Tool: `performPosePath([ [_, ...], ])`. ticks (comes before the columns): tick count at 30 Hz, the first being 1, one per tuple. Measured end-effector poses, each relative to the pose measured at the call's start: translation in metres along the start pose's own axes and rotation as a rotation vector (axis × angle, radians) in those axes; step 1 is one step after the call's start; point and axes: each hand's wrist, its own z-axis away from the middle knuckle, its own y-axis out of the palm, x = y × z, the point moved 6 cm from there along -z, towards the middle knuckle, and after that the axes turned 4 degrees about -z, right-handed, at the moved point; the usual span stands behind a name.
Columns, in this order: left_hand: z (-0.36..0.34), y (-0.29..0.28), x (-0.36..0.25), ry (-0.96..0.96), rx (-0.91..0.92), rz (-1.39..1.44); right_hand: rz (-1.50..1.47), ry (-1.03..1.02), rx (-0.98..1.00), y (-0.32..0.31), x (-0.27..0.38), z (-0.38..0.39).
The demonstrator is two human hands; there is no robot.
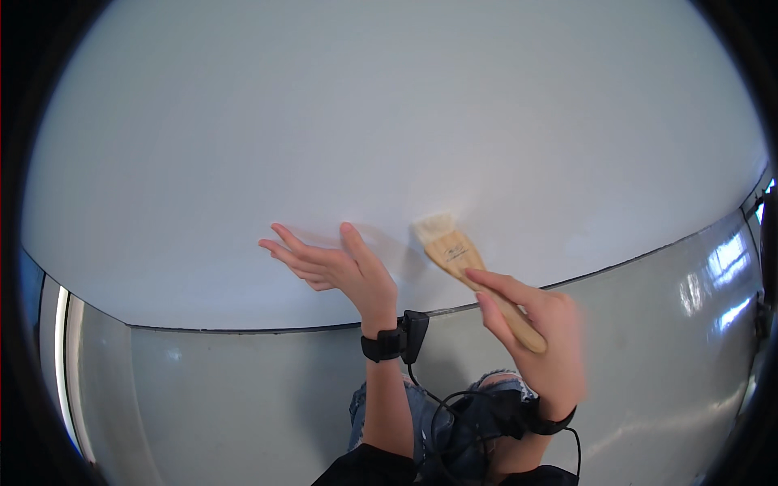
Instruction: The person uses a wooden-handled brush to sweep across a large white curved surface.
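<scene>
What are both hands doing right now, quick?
Left hand: open, fingers spread, holding nothing.
Right hand: closed, holding a wooden brush with pale bristles.

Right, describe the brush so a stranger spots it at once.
On the white tabletop, find the near edge. There, right of the open left hand, the right hand holds the brush. Its wooden body and pale bristles set it apart from the black wristbands.

Marks [455,253] on the flat wooden brush [443,242] are too small to read; its bristle tips [433,219] blur. At the brush's handle, the right hand [549,324] blurs, most fingers hidden. Below the brush, the lower edge cuts off the black sleeves [366,468].
</scene>
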Motion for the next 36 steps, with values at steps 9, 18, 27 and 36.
performPosePath([
  [9, 0.001, 0.003, 0.002, 0.004, -0.012, -0.028, 0.017, 0.014, 0.258, 0.020, -0.017, -0.004],
  [18, 0.001, 0.002, 0.003, -0.001, -0.029, -0.036, -0.432, -0.153, -0.283, -0.044, -0.002, 0.010],
  [27, 0.001, 0.003, 0.004, 0.003, -0.040, -0.057, -0.148, -0.004, -0.212, -0.038, -0.013, 0.008],
  [36, -0.001, 0.006, 0.010, -0.009, -0.094, -0.123, 0.069, 0.111, 0.064, 0.000, -0.056, -0.005],
])
